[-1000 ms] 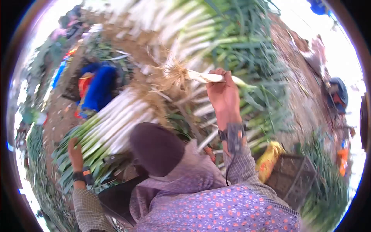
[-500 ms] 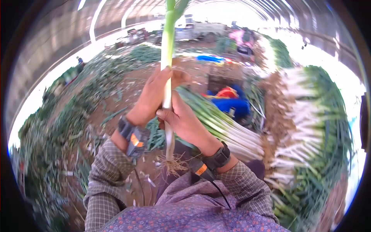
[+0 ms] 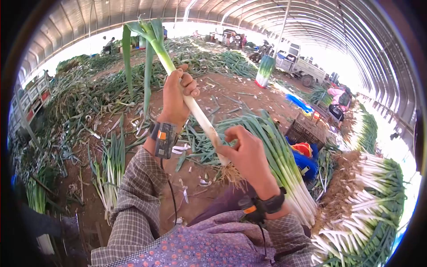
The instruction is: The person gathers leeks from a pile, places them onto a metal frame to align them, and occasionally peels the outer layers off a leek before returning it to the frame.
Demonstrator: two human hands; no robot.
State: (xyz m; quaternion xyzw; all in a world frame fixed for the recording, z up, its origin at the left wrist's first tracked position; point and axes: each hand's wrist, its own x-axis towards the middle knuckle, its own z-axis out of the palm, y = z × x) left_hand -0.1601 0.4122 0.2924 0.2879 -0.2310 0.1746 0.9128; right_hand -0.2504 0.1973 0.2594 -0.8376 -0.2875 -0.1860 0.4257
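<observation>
A long green onion (image 3: 202, 116) lies tilted across the middle of the head view, its leaves at upper left and its bushy roots (image 3: 232, 173) at lower right. My left hand (image 3: 177, 95) is wrapped round the upper part of its white shaft. Close above the roots, my right hand (image 3: 247, 153) has its thumb and forefinger bent together at the shaft; whether they pinch a loose skin is hard to make out. Beneath and beside my right hand lies a pile of green onions (image 3: 280, 164), white ends towards me.
A long row of green onions (image 3: 360, 204) lines the right side. Beyond the pile are a crate (image 3: 306, 130) and a blue bundle (image 3: 307, 164). Loose leaves (image 3: 102, 84) cover the ground at left. A person in pink (image 3: 340, 100) and a truck (image 3: 300, 66) are farther back.
The green onion has gone from upright to tilted, leaves to the left. My right hand has moved down the shaft towards the roots. The view has turned left.
</observation>
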